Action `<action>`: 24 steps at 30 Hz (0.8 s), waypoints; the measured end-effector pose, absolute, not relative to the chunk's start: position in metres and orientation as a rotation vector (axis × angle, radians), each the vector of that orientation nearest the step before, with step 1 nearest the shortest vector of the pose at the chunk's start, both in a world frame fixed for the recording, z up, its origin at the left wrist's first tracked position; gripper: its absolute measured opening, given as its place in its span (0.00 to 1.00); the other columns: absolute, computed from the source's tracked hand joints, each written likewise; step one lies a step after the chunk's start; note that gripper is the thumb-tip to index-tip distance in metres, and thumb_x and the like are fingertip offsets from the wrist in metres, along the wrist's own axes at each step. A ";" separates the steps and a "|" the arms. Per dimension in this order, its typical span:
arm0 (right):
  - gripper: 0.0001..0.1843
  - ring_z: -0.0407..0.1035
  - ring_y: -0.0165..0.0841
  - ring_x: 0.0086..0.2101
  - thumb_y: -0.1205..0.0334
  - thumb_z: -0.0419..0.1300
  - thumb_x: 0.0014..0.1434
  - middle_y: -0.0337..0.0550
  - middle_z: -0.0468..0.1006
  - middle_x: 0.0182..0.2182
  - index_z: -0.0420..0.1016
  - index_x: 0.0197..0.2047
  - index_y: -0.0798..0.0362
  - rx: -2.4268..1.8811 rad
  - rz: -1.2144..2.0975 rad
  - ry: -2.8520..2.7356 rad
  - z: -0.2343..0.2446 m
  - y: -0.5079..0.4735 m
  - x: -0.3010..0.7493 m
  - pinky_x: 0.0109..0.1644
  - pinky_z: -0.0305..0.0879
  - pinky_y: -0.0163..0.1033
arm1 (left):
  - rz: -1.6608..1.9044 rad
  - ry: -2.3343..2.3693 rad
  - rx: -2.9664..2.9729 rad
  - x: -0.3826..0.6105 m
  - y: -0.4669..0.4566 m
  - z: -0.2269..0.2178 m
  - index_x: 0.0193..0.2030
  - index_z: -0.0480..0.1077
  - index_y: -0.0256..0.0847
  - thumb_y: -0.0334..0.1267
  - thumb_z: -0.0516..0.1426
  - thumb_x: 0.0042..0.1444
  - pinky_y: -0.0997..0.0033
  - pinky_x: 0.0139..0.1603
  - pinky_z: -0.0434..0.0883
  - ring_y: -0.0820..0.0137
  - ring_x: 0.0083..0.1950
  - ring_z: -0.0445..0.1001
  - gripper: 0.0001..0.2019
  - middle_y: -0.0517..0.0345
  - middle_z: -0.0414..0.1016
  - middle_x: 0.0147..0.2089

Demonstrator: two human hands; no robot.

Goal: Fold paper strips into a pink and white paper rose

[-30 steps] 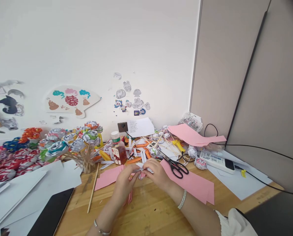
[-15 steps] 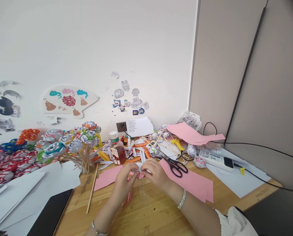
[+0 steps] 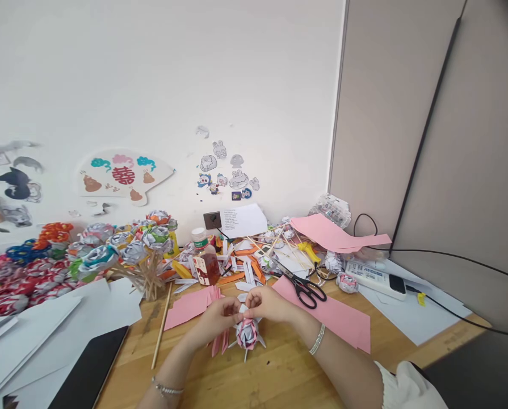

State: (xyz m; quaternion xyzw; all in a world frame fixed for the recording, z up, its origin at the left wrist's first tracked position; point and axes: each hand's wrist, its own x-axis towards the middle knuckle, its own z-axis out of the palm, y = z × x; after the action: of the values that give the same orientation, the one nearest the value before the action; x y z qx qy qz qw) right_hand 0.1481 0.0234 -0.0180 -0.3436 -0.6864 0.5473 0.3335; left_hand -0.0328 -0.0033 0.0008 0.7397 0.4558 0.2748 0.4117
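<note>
Between my two hands a pink-and-white paper flower (image 3: 247, 334) hangs low over the tabletop, its pointed white petals sticking out around it. My left hand (image 3: 220, 318) pinches its upper edge from the left. From the right, the fingers of my right hand (image 3: 264, 304) close on the same top part, thumb and forefinger meeting near the left fingertips. Folded pink paper strips (image 3: 220, 342) lie just beneath my left hand. Pink paper sheets (image 3: 189, 307) are beyond it, and more pink sheets (image 3: 334, 318) lie right of my right hand, with black-handled scissors (image 3: 307, 289) on them.
A wooden stick (image 3: 162, 326) and a dark tablet (image 3: 89, 369) lie to the left by white paper (image 3: 36, 346). Finished paper flowers (image 3: 98, 258) crowd the back left. A bottle (image 3: 205, 264) stands ahead, beside piled paper scraps (image 3: 245, 267). A white device (image 3: 377, 278) with a cable sits right.
The paper flower has been tipped so its pink-and-white head now shows below my fingers. Both hands have shifted slightly, still pinching it; the view has moved a little.
</note>
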 end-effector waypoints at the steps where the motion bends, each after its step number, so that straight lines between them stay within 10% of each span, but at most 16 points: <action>1: 0.14 0.63 0.24 0.21 0.62 0.70 0.40 0.31 0.69 0.19 0.68 0.25 0.56 -0.918 1.412 -1.801 -0.019 0.024 0.148 0.26 0.56 0.30 | 0.702 1.147 1.867 -0.032 -0.002 -0.002 0.28 0.67 0.37 0.47 0.59 0.47 0.75 0.31 0.64 0.73 0.28 0.67 0.13 0.62 0.69 0.26; 15: 0.08 0.61 0.24 0.22 0.76 0.63 0.43 0.29 0.68 0.19 0.70 0.25 0.56 -0.955 1.203 -1.993 -0.015 0.022 0.148 0.26 0.56 0.28 | 0.793 1.310 1.931 -0.025 -0.004 -0.001 0.22 0.67 0.38 0.43 0.59 0.45 0.75 0.26 0.61 0.73 0.24 0.66 0.10 0.63 0.69 0.21; 24: 0.09 0.66 0.27 0.27 0.78 0.62 0.46 0.34 0.72 0.23 0.73 0.24 0.54 -0.820 0.800 -2.135 -0.008 0.013 0.147 0.31 0.59 0.30 | 0.704 1.115 1.636 -0.033 -0.007 0.007 0.38 0.71 0.39 0.53 0.57 0.49 0.72 0.31 0.69 0.69 0.31 0.73 0.19 0.58 0.75 0.31</action>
State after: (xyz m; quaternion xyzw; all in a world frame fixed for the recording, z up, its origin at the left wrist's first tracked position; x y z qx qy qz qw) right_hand 0.1473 0.0132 -0.0076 -0.3167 -0.8250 0.3090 0.3516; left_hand -0.0329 -0.0067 0.0070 0.6756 0.4606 0.2906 0.4969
